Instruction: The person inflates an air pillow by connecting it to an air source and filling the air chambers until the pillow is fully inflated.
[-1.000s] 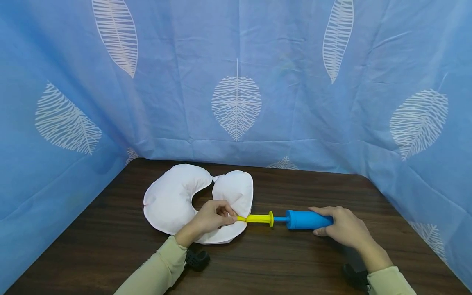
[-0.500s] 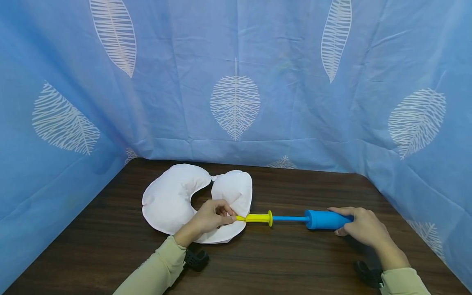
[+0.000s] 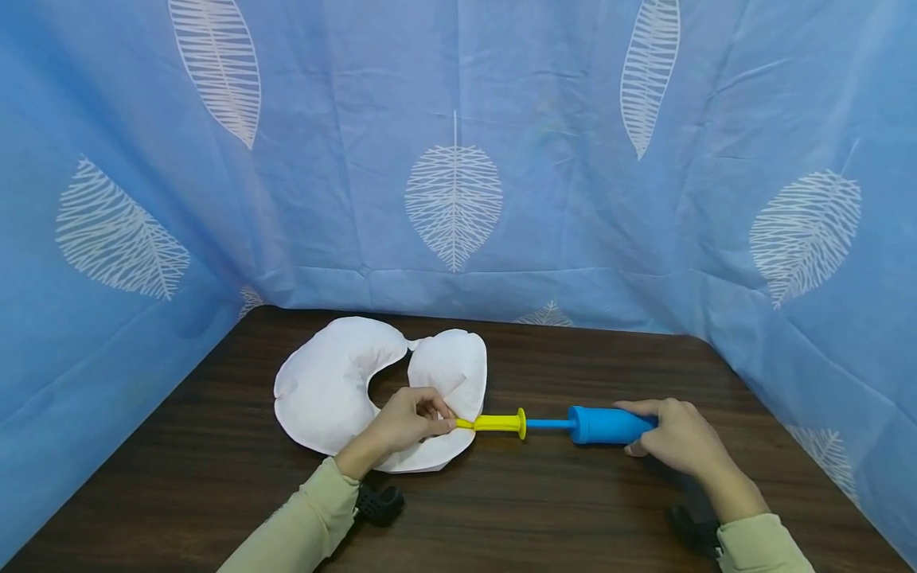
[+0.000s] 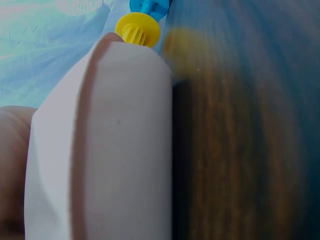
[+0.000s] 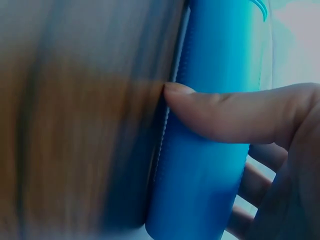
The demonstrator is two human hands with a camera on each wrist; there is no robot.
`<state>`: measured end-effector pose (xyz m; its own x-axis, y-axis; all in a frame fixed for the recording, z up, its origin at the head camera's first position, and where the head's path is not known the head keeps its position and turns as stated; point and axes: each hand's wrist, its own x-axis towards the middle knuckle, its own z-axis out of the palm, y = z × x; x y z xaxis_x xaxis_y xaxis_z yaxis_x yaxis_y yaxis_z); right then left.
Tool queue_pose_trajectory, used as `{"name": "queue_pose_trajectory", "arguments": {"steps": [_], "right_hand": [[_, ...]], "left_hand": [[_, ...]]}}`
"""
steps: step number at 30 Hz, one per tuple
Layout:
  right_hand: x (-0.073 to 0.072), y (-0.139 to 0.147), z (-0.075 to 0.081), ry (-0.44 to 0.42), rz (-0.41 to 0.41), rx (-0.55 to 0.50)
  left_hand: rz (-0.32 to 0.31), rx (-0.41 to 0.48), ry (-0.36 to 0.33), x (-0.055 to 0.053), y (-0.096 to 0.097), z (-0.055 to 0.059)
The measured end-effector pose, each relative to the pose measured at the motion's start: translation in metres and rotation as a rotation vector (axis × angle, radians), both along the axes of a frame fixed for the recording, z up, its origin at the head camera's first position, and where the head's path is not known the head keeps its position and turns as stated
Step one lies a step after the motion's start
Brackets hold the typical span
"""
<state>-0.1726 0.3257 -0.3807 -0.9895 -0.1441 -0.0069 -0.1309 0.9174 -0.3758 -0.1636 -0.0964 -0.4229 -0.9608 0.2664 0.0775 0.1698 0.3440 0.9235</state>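
A white U-shaped neck pillow [image 3: 322,390] lies puffed up on the table. My left hand [image 3: 404,422] rests over its near right lobe and pinches the thin yellow tip of a hand pump at the pillow's edge. The pump's yellow end [image 3: 497,423] points right, joined by a blue rod [image 3: 550,424] to its blue barrel [image 3: 605,426]. Round the barrel's far end, my right hand [image 3: 680,442] grips with thumb and fingers; the right wrist view shows the thumb [image 5: 235,115] across the barrel. In the left wrist view the pillow [image 4: 125,140] hides the left fingertips.
The dark wood-grain table [image 3: 544,517] has rounded far corners. A blue curtain [image 3: 559,199] with white leaf prints encloses the back and both sides. A black wrist device [image 3: 380,503] sits below the left hand, with another [image 3: 693,529] below the right.
My right hand first drew the barrel rightward, lengthening the exposed rod, then pushed it partway back left. The left hand stays at the pillow with the yellow tip.
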Motion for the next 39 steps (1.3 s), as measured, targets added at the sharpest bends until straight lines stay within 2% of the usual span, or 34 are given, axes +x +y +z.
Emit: {"name": "queue_pose_trajectory", "arguments": {"steps": [9, 19, 28, 39], "right_hand": [[0.002, -0.033, -0.004, 0.015, 0.080, 0.002], [0.006, -0.035, -0.006, 0.048, 0.103, 0.018], [0.002, -0.028, -0.003, 0.019, 0.078, 0.044], [-0.006, 0.005, -0.004, -0.012, 0.053, 0.033]], "left_hand": [[-0.012, -0.001, 0.003, 0.002, -0.003, 0.001], [0.002, 0.008, 0.002, 0.002, 0.000, -0.001], [-0.006, -0.013, 0.023, 0.001, 0.000, -0.001], [0.005, -0.049, 0.066, -0.002, -0.002, -0.003]]}}
